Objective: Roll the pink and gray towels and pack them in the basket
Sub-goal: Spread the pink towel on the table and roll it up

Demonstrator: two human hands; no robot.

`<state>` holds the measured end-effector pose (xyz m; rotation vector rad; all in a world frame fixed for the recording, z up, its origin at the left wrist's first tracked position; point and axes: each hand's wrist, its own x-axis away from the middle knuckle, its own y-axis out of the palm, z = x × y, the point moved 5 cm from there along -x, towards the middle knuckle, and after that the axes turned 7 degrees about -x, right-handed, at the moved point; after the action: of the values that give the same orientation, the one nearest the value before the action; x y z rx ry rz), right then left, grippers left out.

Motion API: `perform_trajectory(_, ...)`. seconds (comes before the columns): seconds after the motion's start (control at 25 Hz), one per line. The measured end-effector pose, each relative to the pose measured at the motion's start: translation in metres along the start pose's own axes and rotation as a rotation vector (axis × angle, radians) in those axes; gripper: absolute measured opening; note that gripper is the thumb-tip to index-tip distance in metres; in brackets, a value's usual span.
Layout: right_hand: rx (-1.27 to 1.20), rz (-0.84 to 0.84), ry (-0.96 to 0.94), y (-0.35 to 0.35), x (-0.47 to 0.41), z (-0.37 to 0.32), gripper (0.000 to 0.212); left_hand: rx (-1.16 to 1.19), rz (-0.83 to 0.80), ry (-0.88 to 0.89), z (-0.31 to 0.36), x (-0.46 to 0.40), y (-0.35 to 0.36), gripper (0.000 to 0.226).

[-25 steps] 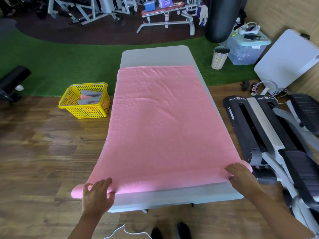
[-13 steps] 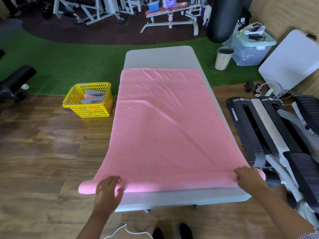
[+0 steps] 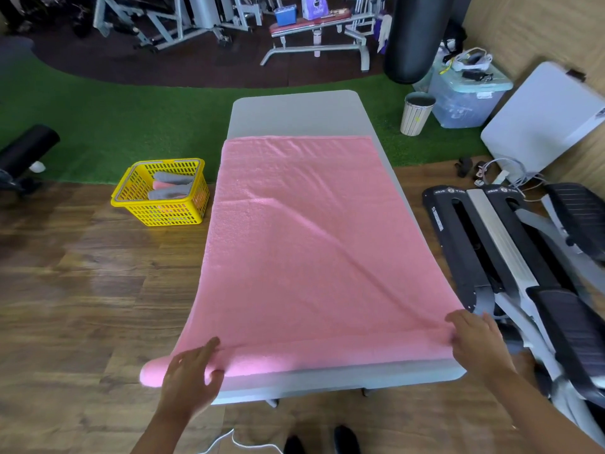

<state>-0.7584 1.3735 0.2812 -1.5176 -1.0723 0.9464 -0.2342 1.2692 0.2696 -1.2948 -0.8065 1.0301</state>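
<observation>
A large pink towel [image 3: 304, 244] lies spread along a grey table [image 3: 294, 113], its near end wound into a thin roll by the table's front edge. My left hand [image 3: 193, 375] presses flat on the roll's left end, which sticks out past the table. My right hand [image 3: 474, 339] rests on the roll's right end, fingers over the fabric. On the floor to the left stands a yellow basket [image 3: 157, 211] holding rolled grey towels [image 3: 170, 193] and a rolled pink one [image 3: 160, 185].
A black and silver stepper machine [image 3: 491, 250] stands close along the table's right side. Beyond the table are green turf, a striped bin [image 3: 415, 114], a plastic storage box [image 3: 465, 93], a hanging punch bag [image 3: 415, 37] and weight benches. A white cable [image 3: 226, 437] lies by my feet.
Both hands have pushed the roll forward, away from me, so it is slightly thicker. The far edge of the towel has drawn closer, baring more grey table beyond it.
</observation>
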Motion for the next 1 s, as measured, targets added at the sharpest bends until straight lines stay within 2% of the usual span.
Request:
perform_trajectory(0.08,-0.041,0.088,-0.061,-0.005,0.001,-0.003,0.034,0.027,0.035,-0.020,-0.006,-0.002,0.001,0.047)
perform_trajectory(0.16,-0.113,0.101,-0.052,-0.005,0.005,-0.003,0.023,0.023,0.104,-0.051,-0.005,0.000,-0.001,0.040)
perform_trajectory(0.24,-0.181,0.095,-0.037,0.001,0.012,0.001,0.024,0.000,0.153,-0.051,-0.001,0.005,-0.001,0.039)
perform_trajectory(0.36,-0.115,0.007,-0.116,0.017,0.021,0.006,0.053,0.001,0.176,-0.027,-0.005,0.008,0.005,0.043)
perform_trajectory(0.44,-0.076,-0.058,-0.076,0.022,0.019,0.007,0.063,0.001,0.170,-0.008,-0.011,0.007,0.011,0.046)
perform_trajectory(0.64,-0.052,-0.106,-0.002,0.020,0.012,0.008,0.050,0.053,0.130,-0.044,-0.005,-0.005,0.014,0.052)
perform_trajectory(0.8,-0.043,-0.112,0.170,0.006,0.021,0.043,0.038,0.089,0.113,0.036,0.037,-0.028,0.020,0.059)
perform_trajectory(0.84,-0.037,-0.117,0.204,0.003,0.023,0.047,0.037,0.085,0.119,0.063,0.046,-0.032,0.021,0.055)
perform_trajectory(0.92,-0.023,-0.100,0.201,0.000,0.024,0.046,0.039,0.053,0.146,0.074,0.050,-0.033,0.014,0.033)
perform_trajectory(0.96,-0.029,-0.081,0.164,0.000,0.023,0.040,0.041,0.028,0.149,0.049,0.043,-0.029,0.007,0.029)
perform_trajectory(1.0,-0.040,-0.072,0.111,-0.001,0.022,0.030,0.043,-0.002,0.144,0.028,0.034,-0.023,0.004,0.035)
